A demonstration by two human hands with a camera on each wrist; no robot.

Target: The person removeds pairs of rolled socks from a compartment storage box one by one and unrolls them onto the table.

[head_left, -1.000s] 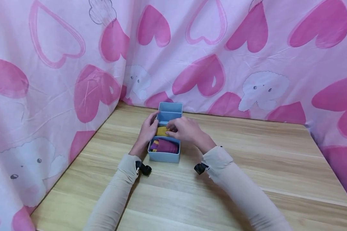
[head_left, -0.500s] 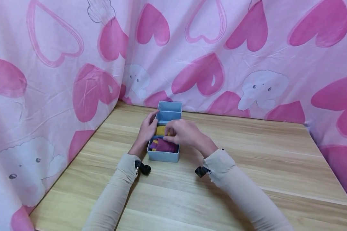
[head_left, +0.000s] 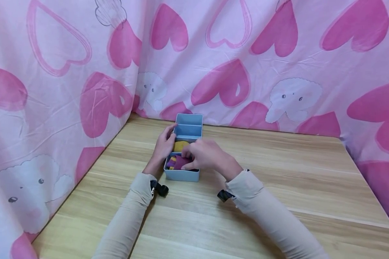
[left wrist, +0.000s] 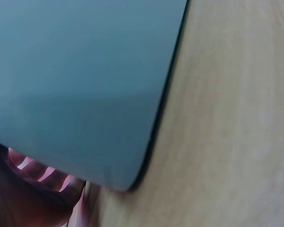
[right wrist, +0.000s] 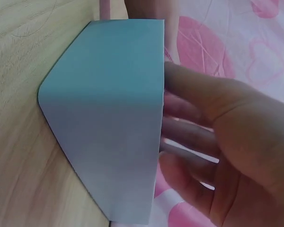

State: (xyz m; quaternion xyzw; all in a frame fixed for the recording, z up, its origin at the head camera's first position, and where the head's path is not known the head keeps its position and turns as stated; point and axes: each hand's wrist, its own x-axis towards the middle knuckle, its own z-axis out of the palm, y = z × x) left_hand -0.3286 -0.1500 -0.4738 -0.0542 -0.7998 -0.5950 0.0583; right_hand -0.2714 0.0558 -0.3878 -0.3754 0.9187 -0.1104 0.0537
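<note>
A long blue-grey divided box [head_left: 182, 175] stands on the table. In its front compartment lies a folded purple bundle [head_left: 179, 162] with yellow stripes at its left end, perhaps socks; a folded yellow bundle [head_left: 180, 146] fills the compartment behind. My left hand [head_left: 163, 145] rests along the box's left side, its fingers partly behind the wall in the left wrist view. From the right, my right hand [head_left: 207, 154] reaches over the rim, thumb and forefinger spread at the purple bundle. In the right wrist view, the box wall hides those fingertips.
Farther back, the box's rear compartments [head_left: 188, 130] show bare blue walls. Wood-grain table [head_left: 262, 201] surrounds the box. A pink heart-print curtain [head_left: 220, 82] hangs along the back and left. Each sleeve cuff carries a black wrist camera [head_left: 225, 195].
My right hand has moved from the yellow bundle toward me to the purple bundle in the front compartment. The left hand stays along the box's side, and both bundles remain in their compartments.
</note>
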